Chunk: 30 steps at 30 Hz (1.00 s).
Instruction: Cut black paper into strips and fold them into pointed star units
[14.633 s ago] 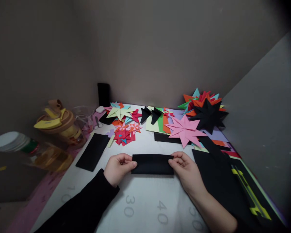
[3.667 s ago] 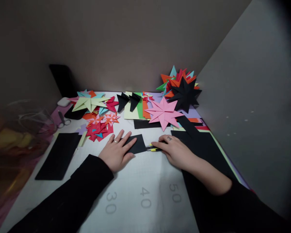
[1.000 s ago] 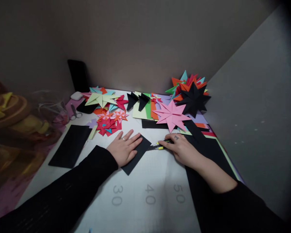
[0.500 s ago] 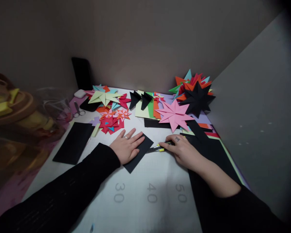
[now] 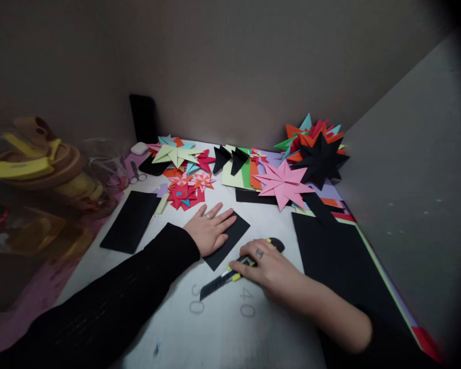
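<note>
My left hand (image 5: 212, 230) lies flat with fingers spread on a folded piece of black paper (image 5: 235, 237), pressing it to the white mat (image 5: 169, 302). To the right, my right hand (image 5: 269, 266) grips a black and yellow utility knife (image 5: 225, 277). Its blade is out and points to the lower left over the mat, just below the paper's bottom corner; blade and paper are apart. Left of my left hand rests a larger black paper rectangle (image 5: 130, 220). Large black sheets (image 5: 346, 256) lie beneath and beside my right forearm.
Folded paper stars (image 5: 182, 192), a pink star (image 5: 284, 184) and a black star (image 5: 321, 160) stand along the back. Scissors (image 5: 138, 173) and a leaning phone (image 5: 143, 119) are at the back left, beside a clear cup (image 5: 105, 159). A wall closes off the right side.
My right hand has drawn the utility knife down and to the left, from beside the paper's right edge to below it. My left hand stays flat on the paper. The view has shifted slightly.
</note>
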Motion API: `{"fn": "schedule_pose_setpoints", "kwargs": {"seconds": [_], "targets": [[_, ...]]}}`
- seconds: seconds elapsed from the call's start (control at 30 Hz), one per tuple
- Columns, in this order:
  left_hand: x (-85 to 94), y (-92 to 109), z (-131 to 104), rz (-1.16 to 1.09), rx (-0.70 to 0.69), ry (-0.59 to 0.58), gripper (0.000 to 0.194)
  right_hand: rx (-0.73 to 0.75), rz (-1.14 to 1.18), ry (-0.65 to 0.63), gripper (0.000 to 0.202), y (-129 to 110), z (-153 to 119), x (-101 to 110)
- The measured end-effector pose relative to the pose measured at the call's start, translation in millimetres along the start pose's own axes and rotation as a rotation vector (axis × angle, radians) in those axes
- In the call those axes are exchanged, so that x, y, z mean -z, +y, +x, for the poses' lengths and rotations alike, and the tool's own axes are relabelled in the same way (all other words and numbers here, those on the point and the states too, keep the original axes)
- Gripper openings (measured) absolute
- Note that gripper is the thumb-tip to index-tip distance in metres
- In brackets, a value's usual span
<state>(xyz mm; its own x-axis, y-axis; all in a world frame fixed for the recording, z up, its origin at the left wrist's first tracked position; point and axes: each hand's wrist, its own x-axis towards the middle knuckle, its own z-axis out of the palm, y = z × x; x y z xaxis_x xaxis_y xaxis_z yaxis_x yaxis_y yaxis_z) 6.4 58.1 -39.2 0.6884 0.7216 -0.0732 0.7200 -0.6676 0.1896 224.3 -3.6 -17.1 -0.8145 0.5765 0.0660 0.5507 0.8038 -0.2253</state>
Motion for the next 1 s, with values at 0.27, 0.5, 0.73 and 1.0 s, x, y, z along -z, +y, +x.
{"fn": "schedule_pose_setpoints", "kwargs": {"seconds": [0.27, 0.5, 0.73, 1.0], "targets": [[-2.0, -5, 0, -0.001, -0.022, 0.025, 0.051, -0.594, 0.012, 0.333, 0.048, 40, -76, 36], [29.3, 6, -6, -0.087, 0.162, 0.094, 0.046, -1.291, -0.287, 0.259, 0.051, 119, -177, 27], [34.4, 12, -18, -0.237, 0.428, -0.059, 0.060, -1.025, -0.228, 0.159, 0.044, 109, -148, 30], [21.4, 3, -12, -0.785, 0.519, 0.204, 0.029, -0.607, 0.496, 0.323, 0.050, 55, -5, 31]]}}
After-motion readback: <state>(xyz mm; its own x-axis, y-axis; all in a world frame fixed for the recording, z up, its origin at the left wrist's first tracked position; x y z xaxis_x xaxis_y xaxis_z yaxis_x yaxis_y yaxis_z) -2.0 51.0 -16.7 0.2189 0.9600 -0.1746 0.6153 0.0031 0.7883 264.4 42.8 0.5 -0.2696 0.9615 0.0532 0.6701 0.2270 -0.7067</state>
